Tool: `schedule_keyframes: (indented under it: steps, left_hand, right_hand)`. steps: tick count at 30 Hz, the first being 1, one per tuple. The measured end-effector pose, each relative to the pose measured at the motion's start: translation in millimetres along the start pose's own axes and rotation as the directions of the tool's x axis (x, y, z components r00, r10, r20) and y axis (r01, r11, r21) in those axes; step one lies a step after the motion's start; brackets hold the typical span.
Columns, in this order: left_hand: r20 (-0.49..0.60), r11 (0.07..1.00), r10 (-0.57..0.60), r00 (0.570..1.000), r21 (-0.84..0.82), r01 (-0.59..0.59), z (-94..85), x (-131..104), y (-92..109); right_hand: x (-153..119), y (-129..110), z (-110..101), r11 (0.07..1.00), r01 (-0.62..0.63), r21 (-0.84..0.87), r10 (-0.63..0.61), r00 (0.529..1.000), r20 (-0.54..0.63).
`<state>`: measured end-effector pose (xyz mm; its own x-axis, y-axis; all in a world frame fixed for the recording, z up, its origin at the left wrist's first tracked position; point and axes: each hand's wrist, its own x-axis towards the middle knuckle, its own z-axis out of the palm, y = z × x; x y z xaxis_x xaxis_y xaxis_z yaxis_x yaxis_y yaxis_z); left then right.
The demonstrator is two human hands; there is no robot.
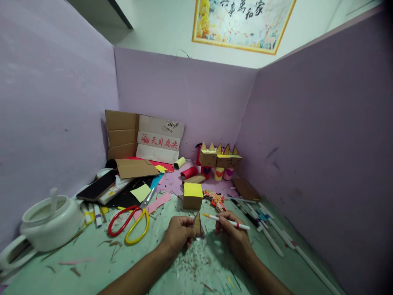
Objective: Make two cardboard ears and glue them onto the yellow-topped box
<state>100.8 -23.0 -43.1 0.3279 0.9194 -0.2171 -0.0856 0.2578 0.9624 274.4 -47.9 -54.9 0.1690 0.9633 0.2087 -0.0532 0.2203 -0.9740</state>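
Observation:
My left hand (178, 234) pinches a small pointed piece of cardboard (197, 224) with dark edges, held upright above the table. A slim white marker (242, 225) with an orange tip is gripped in my right hand (233, 234). Its tip points left, near the top of the cardboard piece; I cannot tell whether they touch. Just beyond my hands stands a small cardboard box (193, 203) with a yellow top (193, 189). Scraps and crumbs lie beneath both hands.
Red-and-yellow-handled scissors (144, 211) lie left of my hands, with a white teapot (50, 225) farther left. Several markers (270, 237) lie on the right. Eared cardboard figures (223, 159) stand at the back. Purple walls enclose the table.

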Motion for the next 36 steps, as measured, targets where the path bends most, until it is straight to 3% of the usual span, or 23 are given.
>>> schedule_keyframes:
  steps: [8,13,16,21,25,28,31,36]
  left_hand:
    - [-0.017,1.0,-0.003,1.0,0.003,0.003,0.5,0,1]
    - [0.007,1.0,-0.017,1.0,0.025,0.017,-0.3,0,3]
    - [0.015,0.999,-0.012,1.0,0.032,0.012,-0.6,-2,4]
    - [0.01,0.999,-0.027,1.0,0.033,0.027,-0.6,-3,5]
    - [-0.005,1.0,-0.021,1.0,0.022,0.021,-1.7,-2,3]
    - [0.003,1.0,-0.017,1.0,0.013,0.017,-3.3,-1,2]
    - [0.036,1.0,-0.026,0.999,0.015,0.025,-4.5,-1,2]
    - [0.051,0.999,-0.018,0.999,0.048,0.016,-3.8,-2,2]
  right_hand:
    - [1,-8,7,0.987,-0.069,0.148,0.073,0.997,-0.025]
    - [2,-6,7,0.96,-0.084,0.267,0.082,0.996,0.017]
    - [2,-7,5,0.969,-0.068,0.239,0.064,0.998,0.026]
    - [0,-10,9,0.997,-0.063,0.051,0.067,0.995,-0.08]
    - [0,-2,18,0.961,-0.165,0.223,0.207,0.961,-0.183]
    - [-1,5,22,0.938,-0.181,0.295,0.245,0.949,-0.197]
    - [-2,6,23,0.974,-0.146,0.173,0.177,0.968,-0.18]
    - [-5,-1,27,0.993,-0.001,-0.115,-0.005,0.999,-0.047]
